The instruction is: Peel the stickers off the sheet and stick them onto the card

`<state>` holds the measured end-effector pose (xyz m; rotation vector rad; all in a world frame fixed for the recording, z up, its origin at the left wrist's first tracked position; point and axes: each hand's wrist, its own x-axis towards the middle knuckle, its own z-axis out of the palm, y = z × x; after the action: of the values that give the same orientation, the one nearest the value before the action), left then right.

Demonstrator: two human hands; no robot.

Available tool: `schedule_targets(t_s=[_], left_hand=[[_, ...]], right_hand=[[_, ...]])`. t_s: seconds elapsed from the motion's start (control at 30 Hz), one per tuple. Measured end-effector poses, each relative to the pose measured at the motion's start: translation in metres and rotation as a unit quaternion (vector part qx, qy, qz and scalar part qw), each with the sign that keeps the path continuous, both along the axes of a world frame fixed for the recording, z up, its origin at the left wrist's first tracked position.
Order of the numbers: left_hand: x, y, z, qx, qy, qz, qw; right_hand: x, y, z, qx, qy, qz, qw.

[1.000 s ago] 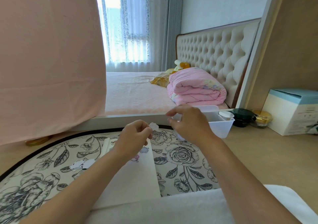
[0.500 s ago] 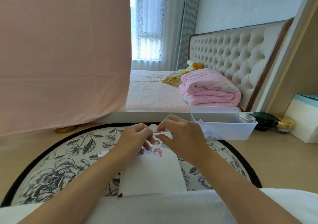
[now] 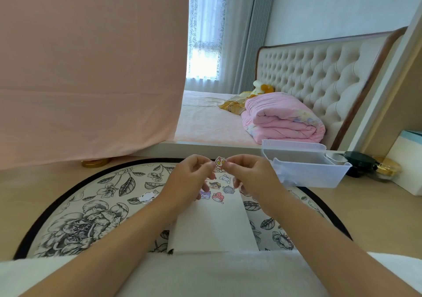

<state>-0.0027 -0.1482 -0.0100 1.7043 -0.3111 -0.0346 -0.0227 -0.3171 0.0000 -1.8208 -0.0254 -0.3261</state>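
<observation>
From my head view, my left hand (image 3: 190, 175) and right hand (image 3: 247, 178), a moment ago reaching apart, now pinch one red-and-white sticker (image 3: 220, 163) (backing seemingly half-off) above the card (image 3: 212, 226), nearly ready to press.

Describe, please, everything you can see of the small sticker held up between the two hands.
The sticker is a small paper cut-out printed with a red and white cartoon figure, edged in white. It is held upright in the air above the far end of the white card, facing the camera. The left hand pinches its left edge and the right hand its right edge, fingers closing on it from both sides. It touches nothing else; whether its backing is still attached cannot be told.
</observation>
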Motion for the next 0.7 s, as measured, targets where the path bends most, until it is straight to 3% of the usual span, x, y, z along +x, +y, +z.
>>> schedule_targets(t_s=[0.13,0.33,0.43,0.6,0.7], left_hand=[[-0.001,-0.001,-0.002,0.031,-0.024,0.0,0.999],[0.001,0.001,-0.003,0.02,-0.035,-0.004,0.999],[0.002,0.001,-0.004,0.039,-0.045,0.007,0.998],[0.006,0.002,-0.012,0.117,-0.096,0.006,0.988],[0.007,0.003,-0.014,0.134,-0.112,-0.009,0.985]], right_hand=[[-0.001,-0.005,0.001,0.133,0.119,0.044,0.983],[0.001,-0.006,-0.002,0.14,0.15,0.07,0.976],[0.001,-0.004,-0.001,0.077,0.126,0.035,0.988],[0.002,-0.005,0.0,-0.116,-0.003,-0.04,0.992],[0.001,-0.007,0.003,-0.133,-0.017,-0.013,0.991]])
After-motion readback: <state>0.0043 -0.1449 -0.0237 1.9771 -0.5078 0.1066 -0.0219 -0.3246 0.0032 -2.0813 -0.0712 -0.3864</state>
